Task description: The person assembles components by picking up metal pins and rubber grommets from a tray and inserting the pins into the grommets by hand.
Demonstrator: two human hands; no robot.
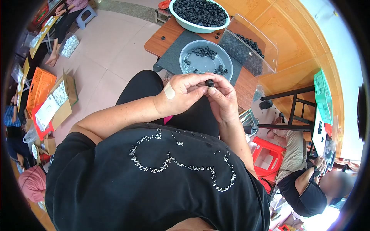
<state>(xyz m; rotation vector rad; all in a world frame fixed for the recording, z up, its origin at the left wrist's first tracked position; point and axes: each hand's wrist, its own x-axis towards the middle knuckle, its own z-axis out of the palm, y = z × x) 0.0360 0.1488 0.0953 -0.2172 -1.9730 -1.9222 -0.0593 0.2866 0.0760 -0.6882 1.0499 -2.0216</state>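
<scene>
Your left hand and right hand share a fingertip grip, pinched narrow on one small black part, held near the round basin on the table. Two-handed pinch likely steadies so slight a piece; basin probably sits close for easy reach. Part: stubby, roughly cylindrical, partly finger-hidden.

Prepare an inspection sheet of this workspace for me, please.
Surface: brown table, partly covered by a dark mat.
Job's things: small black part in hand; black pieces in pale basin, clear bowl and clear bin.
Clutter: loose black piece on the table.
Hands: left hand and right hand together hold the small black part.
Cables: cannot confirm any.
Surroundings: co-worker at right; orange crate and carton at left.
</scene>
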